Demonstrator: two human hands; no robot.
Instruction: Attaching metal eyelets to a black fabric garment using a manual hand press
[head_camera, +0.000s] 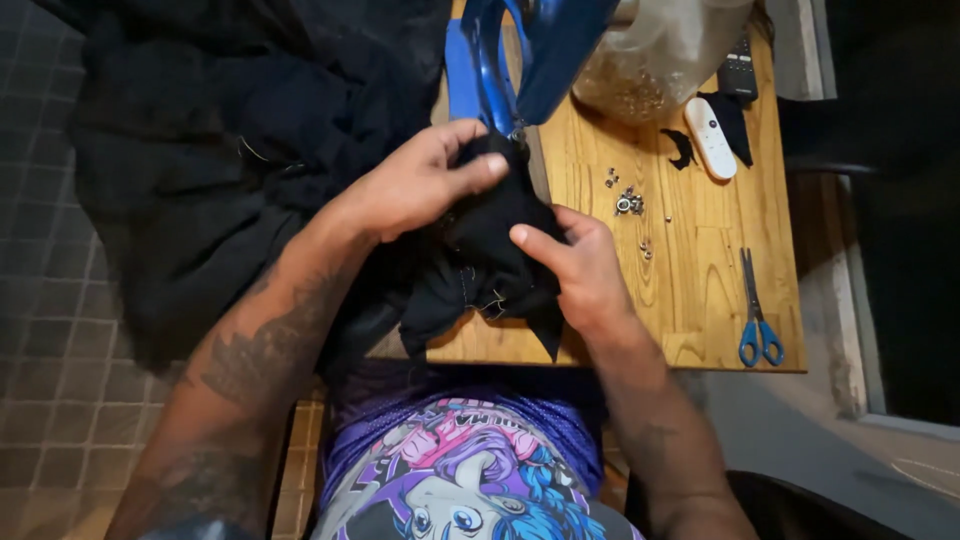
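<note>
Both hands hold a bunched piece of black fabric (495, 255) under the head of a blue press tool (520, 60) on a wooden table (690, 290). My left hand (420, 180) pinches the top of the fabric right below the tool's tip, thumb and fingers closed on it. My right hand (580, 265) grips the fabric's lower right side, thumb pressed into it. The cloth's lower corners hang over the table's near edge.
A large heap of black cloth (220, 140) covers the left. Small metal eyelets (628, 203) lie scattered right of the tool. Blue-handled scissors (757, 315) rest near the right edge. A white remote (709, 137), a black remote (738, 68) and a clear plastic bag (650, 55) sit at the back.
</note>
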